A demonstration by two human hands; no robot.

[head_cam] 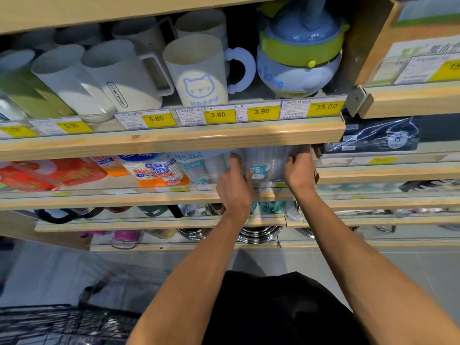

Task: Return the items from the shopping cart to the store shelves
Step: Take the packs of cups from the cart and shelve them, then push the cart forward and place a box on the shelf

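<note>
A clear pack of plastic cups with a teal "75" label lies on the second wooden shelf, just under the shelf above. My left hand grips its left side, fingers curled round the wrapping. At the pack's right end, my right hand holds it with fingers hooked over the top. Both arms reach up from the bottom of the head view. The shopping cart shows as dark wire mesh at the lower left.
Paper-cup packs and red packs lie left of the clear pack. Mugs and a blue-green kettle stand on the shelf above, behind yellow price tags. Steel bowls sit on lower shelves. Grey floor tiles lie below.
</note>
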